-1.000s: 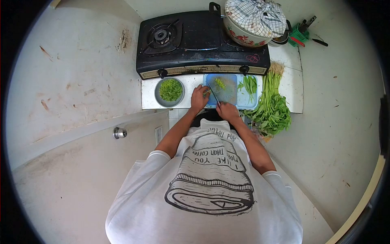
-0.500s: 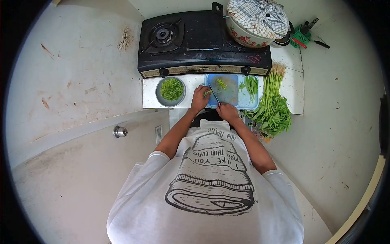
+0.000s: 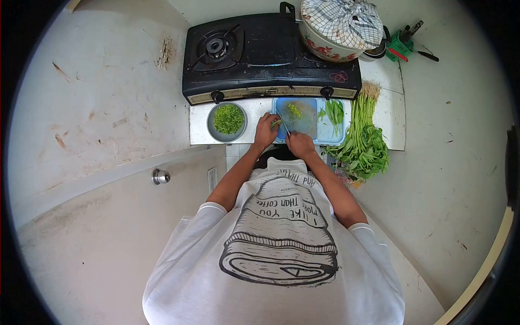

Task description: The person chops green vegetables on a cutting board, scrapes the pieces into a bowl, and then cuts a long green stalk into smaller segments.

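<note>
On the blue chopping board, my left hand is closed around thin green stems at the board's left side. My right hand grips a knife at the board's front edge, its handle mostly hidden in the fist. The blade slants up and left, close beside my left fingertips. Chopped green pieces lie on the board beyond the blade. A few long green leaves rest in the light blue tray to the right.
A grey bowl of chopped greens stands left. Right of the tray lies a big leafy bundle. Behind are a black gas stove and a cloth-covered pot. A green basket holds utensils at the back right.
My right hand and the knife have shifted slightly left and up, nearer my left hand. My left hand stays almost in place, still on the stems.
</note>
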`<state>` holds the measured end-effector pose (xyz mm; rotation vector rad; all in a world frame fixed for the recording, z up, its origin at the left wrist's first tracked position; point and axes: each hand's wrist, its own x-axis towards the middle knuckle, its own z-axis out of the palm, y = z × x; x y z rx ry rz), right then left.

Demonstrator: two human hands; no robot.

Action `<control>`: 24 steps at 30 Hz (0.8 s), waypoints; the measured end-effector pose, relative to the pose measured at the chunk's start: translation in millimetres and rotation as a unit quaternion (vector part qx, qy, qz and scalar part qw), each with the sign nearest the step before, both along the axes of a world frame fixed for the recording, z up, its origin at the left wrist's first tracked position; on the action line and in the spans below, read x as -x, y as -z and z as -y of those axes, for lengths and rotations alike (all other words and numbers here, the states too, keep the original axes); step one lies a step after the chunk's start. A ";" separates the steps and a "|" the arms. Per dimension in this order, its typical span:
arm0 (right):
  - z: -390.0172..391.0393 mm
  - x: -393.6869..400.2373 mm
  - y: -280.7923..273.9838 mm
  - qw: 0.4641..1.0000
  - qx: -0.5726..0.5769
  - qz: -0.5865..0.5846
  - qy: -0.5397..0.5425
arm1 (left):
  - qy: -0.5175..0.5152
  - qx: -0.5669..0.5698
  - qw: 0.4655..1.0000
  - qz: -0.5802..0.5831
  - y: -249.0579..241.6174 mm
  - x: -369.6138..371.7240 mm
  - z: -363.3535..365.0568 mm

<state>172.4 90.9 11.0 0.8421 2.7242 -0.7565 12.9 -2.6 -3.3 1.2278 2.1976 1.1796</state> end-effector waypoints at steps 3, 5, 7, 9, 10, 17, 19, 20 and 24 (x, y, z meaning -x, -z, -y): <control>-1.4 -1.4 0.8 1.000 0.000 0.000 0.002 | -0.007 0.002 1.000 0.012 0.0 -0.8 -2.1; -0.8 -5.0 -4.9 1.000 0.005 0.003 -0.003 | -0.003 0.006 1.000 0.015 1.1 0.7 -0.7; 2.6 -12.4 -2.7 1.000 -0.004 0.000 -0.013 | -0.007 0.016 0.999 0.027 1.9 0.5 -0.2; 2.3 -14.0 -0.9 1.000 -0.002 0.001 -0.021 | -0.009 0.014 1.000 0.023 2.1 0.3 -0.9; 0.9 -11.6 0.0 1.000 0.006 0.005 -0.022 | -0.007 0.009 1.000 0.013 1.9 0.1 -0.6; -1.5 -0.2 -1.3 1.000 0.005 0.006 0.000 | -0.005 0.002 1.000 0.000 1.0 -0.7 -0.9; -1.9 -6.8 -3.9 0.999 0.014 0.019 0.024 | 0.000 -0.007 1.000 0.000 4.0 -0.1 -0.2; -2.7 -9.0 -4.9 0.999 0.018 0.027 0.036 | 0.002 -0.011 1.000 0.000 5.6 0.0 -0.3; -3.4 -11.1 -7.1 0.999 0.025 0.018 0.032 | -0.004 -0.011 1.000 0.004 1.5 -2.0 0.2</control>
